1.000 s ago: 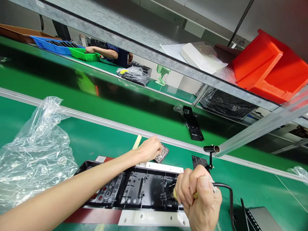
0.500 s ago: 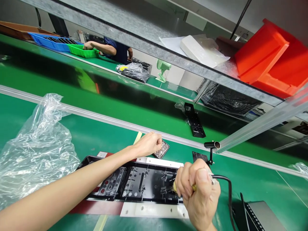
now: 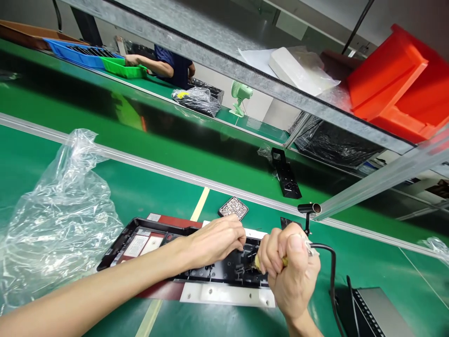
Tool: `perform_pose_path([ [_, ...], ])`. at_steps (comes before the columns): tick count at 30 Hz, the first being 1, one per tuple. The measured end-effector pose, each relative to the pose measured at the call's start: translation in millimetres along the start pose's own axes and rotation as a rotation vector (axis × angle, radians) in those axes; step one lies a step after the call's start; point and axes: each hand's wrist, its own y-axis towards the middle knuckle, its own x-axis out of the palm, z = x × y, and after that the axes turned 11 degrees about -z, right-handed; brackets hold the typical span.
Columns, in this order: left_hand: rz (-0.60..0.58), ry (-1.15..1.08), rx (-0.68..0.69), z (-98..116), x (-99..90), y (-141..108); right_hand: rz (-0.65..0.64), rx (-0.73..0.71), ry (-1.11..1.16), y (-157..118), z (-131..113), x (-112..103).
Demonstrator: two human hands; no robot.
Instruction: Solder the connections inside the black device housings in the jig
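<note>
My right hand is wrapped round a corded tool with a yellow grip, which looks like a soldering iron. Its tip points left into a long black plastic housing, and a black cable runs off behind the fist. Pinched fingertips of my left hand are over the same housing, left of the tool; anything between them is too small or hidden. My left forearm covers part of the housing. Just behind my left hand lies a small tray of tiny metal pieces.
White fixture strips border the housing. A clear plastic bag lies left. To the right are a tubular tool holder and a grey box. A metal shelf with a red bin hangs above; a co-worker's arm shows beyond.
My left hand has moved from the small tray toward me, over the housing near the tool. My right hand stays in nearly the same place.
</note>
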Motion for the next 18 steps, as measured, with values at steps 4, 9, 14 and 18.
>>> perform_pose_path([
  [4,-0.035,0.090,0.083,-2,-1.1,5,-0.002,-0.001,0.003,0,0,0],
  [9,-0.098,0.137,0.124,-1,-4.7,12,0.003,-0.001,0.009,0,-1,-2],
  [14,-0.133,0.126,0.152,0,-6.1,14,-0.004,-0.005,0.014,0,0,-1],
  [18,-0.100,0.123,0.153,-3,-3.7,8,-0.001,0.000,0.017,1,0,-1],
])
